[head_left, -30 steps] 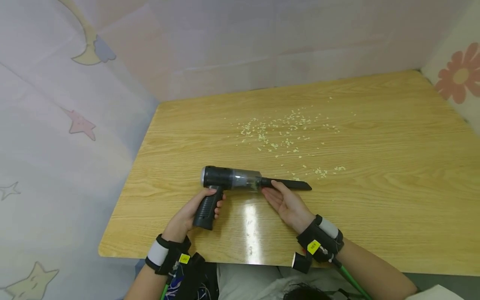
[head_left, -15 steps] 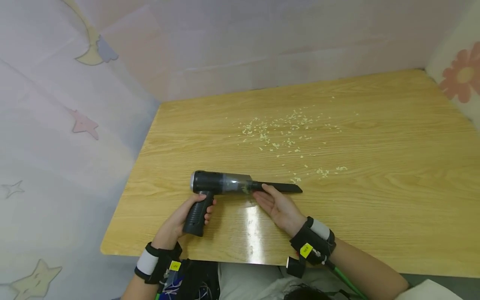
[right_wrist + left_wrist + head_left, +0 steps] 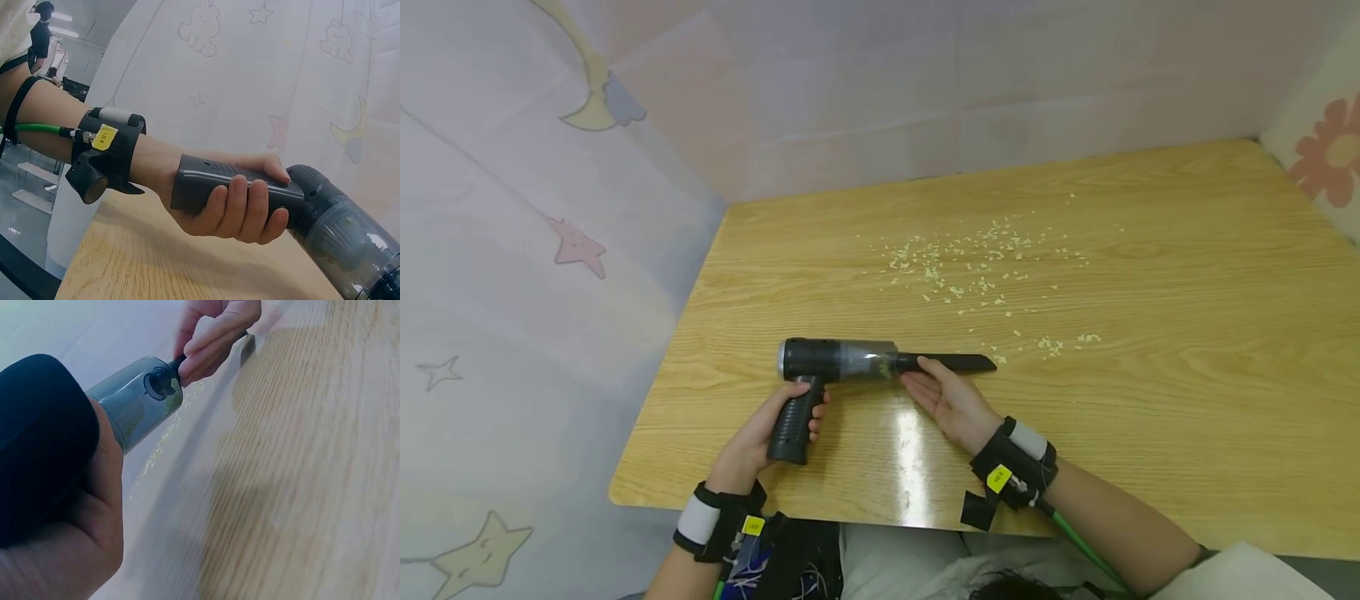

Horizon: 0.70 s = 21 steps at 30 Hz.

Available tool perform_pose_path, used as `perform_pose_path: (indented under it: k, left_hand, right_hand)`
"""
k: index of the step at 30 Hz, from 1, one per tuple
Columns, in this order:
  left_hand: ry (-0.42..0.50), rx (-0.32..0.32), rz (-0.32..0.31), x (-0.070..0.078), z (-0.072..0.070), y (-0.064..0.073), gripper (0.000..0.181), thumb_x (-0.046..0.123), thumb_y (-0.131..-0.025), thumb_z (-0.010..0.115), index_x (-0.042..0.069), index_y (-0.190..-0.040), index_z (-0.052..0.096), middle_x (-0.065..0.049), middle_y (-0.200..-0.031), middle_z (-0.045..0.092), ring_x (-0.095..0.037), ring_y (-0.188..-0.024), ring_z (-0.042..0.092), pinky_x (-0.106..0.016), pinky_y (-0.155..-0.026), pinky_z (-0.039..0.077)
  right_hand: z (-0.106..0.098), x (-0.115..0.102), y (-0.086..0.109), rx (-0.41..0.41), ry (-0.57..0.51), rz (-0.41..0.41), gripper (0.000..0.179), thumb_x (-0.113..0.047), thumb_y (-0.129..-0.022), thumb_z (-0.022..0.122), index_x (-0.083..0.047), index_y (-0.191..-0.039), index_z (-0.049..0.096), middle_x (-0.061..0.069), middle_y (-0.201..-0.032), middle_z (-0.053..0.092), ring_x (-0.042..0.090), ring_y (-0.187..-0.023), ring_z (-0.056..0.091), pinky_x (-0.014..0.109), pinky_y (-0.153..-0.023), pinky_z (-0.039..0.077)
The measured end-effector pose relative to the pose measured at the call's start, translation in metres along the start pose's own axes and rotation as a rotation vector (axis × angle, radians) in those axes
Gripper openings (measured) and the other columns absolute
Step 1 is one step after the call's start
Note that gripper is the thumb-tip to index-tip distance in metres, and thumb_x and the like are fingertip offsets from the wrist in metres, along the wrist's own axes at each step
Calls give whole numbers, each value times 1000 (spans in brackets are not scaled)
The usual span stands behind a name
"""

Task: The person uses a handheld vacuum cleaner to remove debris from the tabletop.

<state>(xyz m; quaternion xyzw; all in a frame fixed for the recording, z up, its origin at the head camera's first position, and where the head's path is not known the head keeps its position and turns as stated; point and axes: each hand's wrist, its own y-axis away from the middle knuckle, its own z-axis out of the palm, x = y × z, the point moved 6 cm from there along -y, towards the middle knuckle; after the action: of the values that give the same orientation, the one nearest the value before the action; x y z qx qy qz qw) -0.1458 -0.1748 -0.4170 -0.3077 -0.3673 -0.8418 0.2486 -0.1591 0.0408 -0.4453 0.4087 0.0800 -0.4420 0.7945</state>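
Note:
A black handheld vacuum cleaner with a see-through dust cup and a long slanted nozzle is held level over the near part of the table. My left hand grips its ribbed handle, thumb near the top and fingers wrapped round the far side. At the base of the nozzle, my right hand pinches it, thumb on top and fingers below. Some pale bits show inside the cup near its front. Small pale flakes lie scattered on the table beyond, a few close to the nozzle tip.
The wooden table stretches far to the right. Printed cloth hangings stand along its back and left sides. Each wrist wears a black strap with a camera and a green cable. Another person appears in the background of the right wrist view.
Both hands have carried the vacuum cleaner a short way left across the table, with a slight dip toward the body and back. Their grips look the same, and the flakes lie as before.

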Motion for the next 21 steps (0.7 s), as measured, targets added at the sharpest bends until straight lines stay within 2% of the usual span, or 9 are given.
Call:
perform_pose_path:
  k: [3, 6, 8, 12, 17, 19, 21]
  left_hand:
    - [-3, 6, -1, 0, 2, -3, 30, 24, -103, 23, 8, -108, 47, 5, -78, 59, -4, -67, 58, -16, -63, 51]
    - [-4, 6, -1, 1, 4, -6, 30, 24, -104, 23, 7, -108, 47, 5, -78, 59, -4, -67, 58, -16, -63, 51]
    - [-2, 5, 1, 2, 5, -7, 30, 24, -104, 23, 7, -108, 47, 5, -78, 59, -4, -67, 59, -16, -63, 51]
    - [4, 8, -5, 2, 5, -9, 31, 24, -104, 21, 8, -107, 48, 5, -78, 58, -4, -67, 58, -16, -63, 51]
    - [0, 6, -4, 2, 4, -8, 32, 24, -104, 20, 8, -107, 48, 5, -77, 59, -4, -66, 59, -16, -63, 51]
    - [-1, -2, 2, 2, 3, -7, 32, 24, -104, 21, 8, -108, 49, 5, -78, 59, -4, -67, 59, -16, -63, 51]
    - [2, -13, 8, 3, 2, -5, 32, 24, -104, 21, 8, -108, 49, 5, -78, 59, -4, -67, 59, -16, -64, 51]
  right_hand:
    - [-3, -3, 1, 8, 4, -2, 11, -15, -101, 43, -10, -108, 50, 10, -98, 64, 21, -108, 63, 25, -104, 43]
    - [-4, -6, 2, 3, -2, -11, 10, -14, -100, 44, -10, -105, 51, 6, -86, 67, 12, -86, 68, 23, -99, 48]
    - [-5, -7, 2, 6, -3, -17, 9, -14, -100, 44, -10, -103, 52, 5, -83, 68, 11, -82, 69, 21, -94, 50]
    - [-5, -9, 2, 12, -1, -24, 9, -14, -100, 44, -10, -101, 53, 5, -83, 68, 12, -84, 69, 19, -88, 53]
    - [-4, -7, 1, 24, 7, -21, 9, -14, -100, 44, -10, -103, 52, 6, -87, 67, 13, -86, 68, 20, -92, 52]
    - [-3, -6, 0, 22, 15, -21, 10, -14, -100, 43, -10, -107, 51, 11, -101, 64, 15, -96, 66, 22, -98, 48]
    - [-1, -4, -1, 23, 17, -21, 12, -14, -101, 42, -9, -110, 48, 21, -121, 57, 24, -113, 60, 24, -105, 43]
